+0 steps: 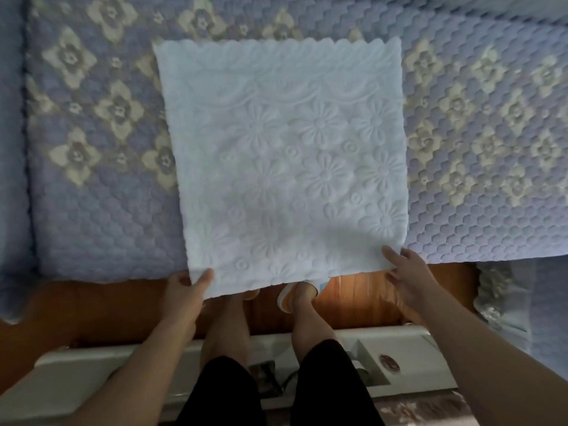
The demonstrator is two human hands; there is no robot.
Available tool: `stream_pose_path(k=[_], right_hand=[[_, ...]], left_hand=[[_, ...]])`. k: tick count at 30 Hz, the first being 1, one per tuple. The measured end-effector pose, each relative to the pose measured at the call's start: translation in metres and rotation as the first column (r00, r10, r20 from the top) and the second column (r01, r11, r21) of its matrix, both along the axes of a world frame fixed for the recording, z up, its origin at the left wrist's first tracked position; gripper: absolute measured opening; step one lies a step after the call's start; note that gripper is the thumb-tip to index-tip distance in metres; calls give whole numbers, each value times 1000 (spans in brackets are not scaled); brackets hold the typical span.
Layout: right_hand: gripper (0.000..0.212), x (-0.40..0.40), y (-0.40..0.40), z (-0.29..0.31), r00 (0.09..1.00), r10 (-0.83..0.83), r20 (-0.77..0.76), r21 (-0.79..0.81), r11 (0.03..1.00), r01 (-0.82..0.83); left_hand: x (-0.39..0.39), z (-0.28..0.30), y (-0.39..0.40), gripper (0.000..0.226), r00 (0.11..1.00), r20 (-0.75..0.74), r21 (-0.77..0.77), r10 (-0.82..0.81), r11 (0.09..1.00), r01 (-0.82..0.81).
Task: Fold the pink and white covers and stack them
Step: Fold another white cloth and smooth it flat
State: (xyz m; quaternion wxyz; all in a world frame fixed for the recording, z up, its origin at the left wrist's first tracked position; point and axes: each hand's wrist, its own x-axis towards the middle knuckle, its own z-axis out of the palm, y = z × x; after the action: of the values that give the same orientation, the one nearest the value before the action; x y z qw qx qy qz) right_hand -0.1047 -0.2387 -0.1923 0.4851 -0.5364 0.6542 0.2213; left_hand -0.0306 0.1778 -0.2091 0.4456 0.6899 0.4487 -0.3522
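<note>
A white cover lies spread flat on a blue quilted bedspread, near the middle of the view. It is close to square, slightly longer along the line running from the person out to the far side, and its scalloped border edge points away from the person. The near edge overhangs the front of the bedspread, above a strip of orange-brown wood. An embossed flower pattern covers its upper face. The left hand holds the near left corner, thumb lying on top of the fabric and the other fingers hidden beneath it, so this grip is closed on the cover. The right hand is at the near right corner with its fingers spread and fairly straight, touching the edge of the cloth; this grip looks open, resting on the fabric rather than pinching it. Below the cover, 2 bare legs and a slipper show.
</note>
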Motion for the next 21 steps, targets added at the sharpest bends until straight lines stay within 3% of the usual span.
stream_pose_path(k=[2, 6, 12, 14, 17, 19, 21], right_hand=[[79, 2, -5, -9, 999, 42, 16, 18, 999, -42], [39, 0, -17, 10, 991, -63, 115, 124, 991, 49], [42, -2, -42, 86, 853, -440, 280, 394, 863, 316], [37, 2, -49, 126, 844, -454, 284, 391, 859, 330], [33, 14, -57, 183, 849, -457, 263, 414, 849, 329], [18, 19, -60, 213, 872, -443, 207, 399, 852, 338], [13, 19, -62, 232, 903, -402, 152, 341, 879, 333]], left_hand=[[-4, 11, 4, 26, 998, -37, -128, 42, 991, -46], [-10, 44, 3, 28, 985, -51, -243, 166, 954, -173], [9, 128, -29, 21, 962, 224, -21, 158, 987, -157], [22, 165, -33, 21, 960, 262, 29, 102, 993, -113], [38, 219, -35, 45, 973, 228, 112, 14, 993, -41], [41, 247, -34, 48, 980, 192, 62, 57, 996, -70], [39, 263, -33, 33, 967, 121, -114, 225, 971, -212]])
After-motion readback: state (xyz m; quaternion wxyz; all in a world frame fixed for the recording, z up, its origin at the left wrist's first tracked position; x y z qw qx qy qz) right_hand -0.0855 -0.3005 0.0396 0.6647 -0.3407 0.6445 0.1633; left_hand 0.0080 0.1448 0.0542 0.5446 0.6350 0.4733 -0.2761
